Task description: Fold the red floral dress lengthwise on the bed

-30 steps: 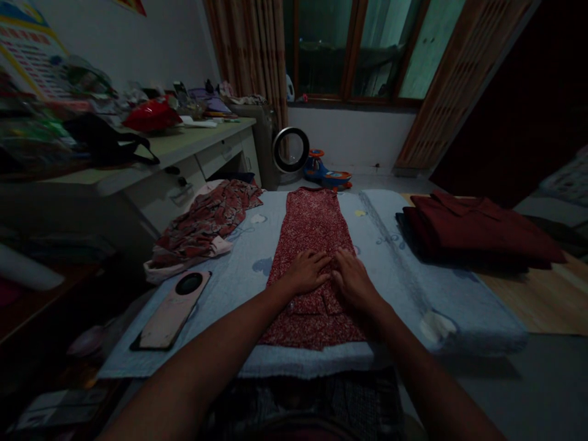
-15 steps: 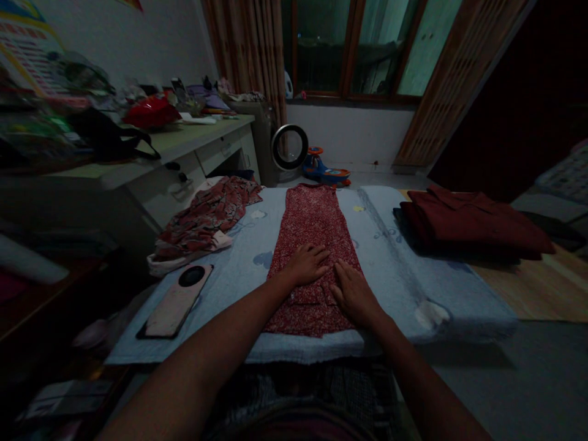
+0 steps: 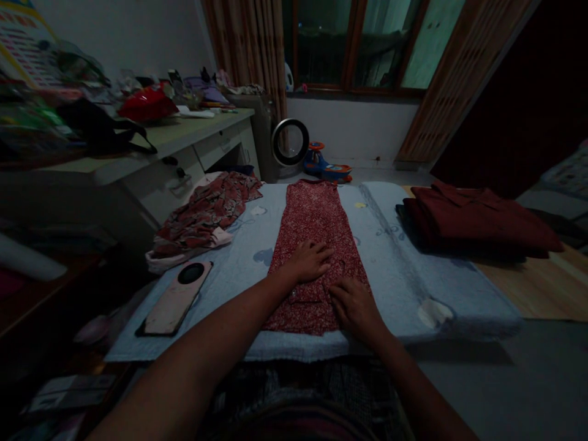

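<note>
A red garment with a fine white speckled pattern lies lengthwise on a pale blue cloth, folded into a long narrow shape, its neckline at the far end. My left hand rests on its lower half, palm down with the fingers stretched out. Close by on the right, my right hand has its fingers bent and drawn together at the garment's lower right part, pinching the fabric there. The fingertips partly hide that spot. A short fold line crosses the garment between the wrists.
A phone in a pale case lies at left, with a crumpled patterned garment beyond it. Folded dark red clothes are stacked at right. Behind are a cluttered desk, a round fan and a blue ride-on toy.
My right hand has shifted slightly down and towards me, its fingers going from flat to curled on the fabric. My left hand stays in about the same place on the garment.
</note>
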`<state>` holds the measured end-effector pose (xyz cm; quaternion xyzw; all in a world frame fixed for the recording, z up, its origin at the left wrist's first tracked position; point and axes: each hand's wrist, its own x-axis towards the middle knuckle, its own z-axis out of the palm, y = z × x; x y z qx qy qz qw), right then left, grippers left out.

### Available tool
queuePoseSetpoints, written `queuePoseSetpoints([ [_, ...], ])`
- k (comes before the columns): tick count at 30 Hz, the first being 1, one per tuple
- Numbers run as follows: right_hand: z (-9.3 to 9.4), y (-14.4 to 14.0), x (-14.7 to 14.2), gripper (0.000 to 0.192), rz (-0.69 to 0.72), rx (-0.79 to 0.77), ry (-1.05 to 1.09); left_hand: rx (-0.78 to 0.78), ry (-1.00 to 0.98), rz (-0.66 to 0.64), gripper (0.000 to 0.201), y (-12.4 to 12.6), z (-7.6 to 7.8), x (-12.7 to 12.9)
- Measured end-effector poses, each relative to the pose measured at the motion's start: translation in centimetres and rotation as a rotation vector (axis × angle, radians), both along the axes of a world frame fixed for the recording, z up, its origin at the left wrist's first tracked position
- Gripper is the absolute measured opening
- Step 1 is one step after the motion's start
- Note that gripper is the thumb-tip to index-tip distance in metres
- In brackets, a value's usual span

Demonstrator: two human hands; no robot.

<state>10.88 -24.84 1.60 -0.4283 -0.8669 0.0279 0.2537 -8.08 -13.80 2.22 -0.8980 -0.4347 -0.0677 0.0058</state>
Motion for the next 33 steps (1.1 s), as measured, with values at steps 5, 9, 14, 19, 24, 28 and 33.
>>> queuePoseSetpoints([
  [5, 0.3, -0.1, 0.2, 0.026, 0.011, -0.034, -0.013, -0.008, 0.001, -0.023, 0.048, 0.1, 0.6, 0.3],
  [9, 0.4, -0.5, 0.4, 0.029, 0.022, -0.038, -0.024, -0.026, -0.022, -0.052, 0.058, 0.3, -0.2, 0.4],
  [14, 0.4, -1.3, 1.1, 0.032, 0.053, -0.028, -0.018, -0.072, -0.007, -0.063, 0.064, 0.6, -1.0, 0.3],
  [19, 1.3, -2.4, 2.1, 0.027, 0.104, -0.063, 0.002, -0.101, 0.007, -0.064, 0.069, 0.4, -0.6, 0.3],
  [24, 2.2, -2.4, 1.2, 0.029, 0.162, -0.087, 0.077, -0.108, 0.000, -0.051, 0.066, 0.2, -0.3, 0.4],
  [28, 1.8, -1.8, -1.1, 0.038, 0.232, -0.069, 0.095, -0.108, 0.007, -0.054, 0.064, 0.2, -0.2, 0.4],
  [33, 0.7, -1.9, -2.2, 0.041, 0.264, -0.105, 0.027, -0.102, -0.001, -0.044, 0.065, 0.1, -0.1, 0.5],
])
